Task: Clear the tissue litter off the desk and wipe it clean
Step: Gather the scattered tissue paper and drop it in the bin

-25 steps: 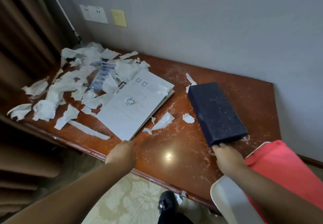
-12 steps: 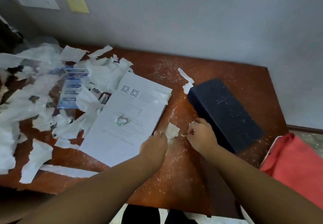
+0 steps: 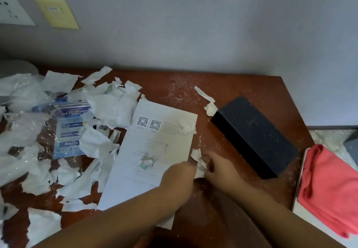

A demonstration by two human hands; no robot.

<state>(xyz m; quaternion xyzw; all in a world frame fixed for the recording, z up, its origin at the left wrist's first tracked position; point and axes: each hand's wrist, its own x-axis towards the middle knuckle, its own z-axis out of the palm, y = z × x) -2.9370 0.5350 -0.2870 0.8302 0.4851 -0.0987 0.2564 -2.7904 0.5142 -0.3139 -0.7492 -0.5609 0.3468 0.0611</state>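
One tissue scrap (image 3: 196, 154) sits between the left hand (image 3: 179, 177) and the right hand (image 3: 222, 168), toward the front edge of the tabletop (image 3: 228, 87).
The right hand pinches the tissue scrap with curled fingers. The left hand is curled against it, fingertips hidden, so its grip cannot be told. The scrap lies just beside the printed sheet (image 3: 166, 137), between it and the dark box (image 3: 253, 137). Torn tissue (image 3: 110, 108) heaps over the left half; a red cloth (image 3: 329, 185) lies off the right edge.
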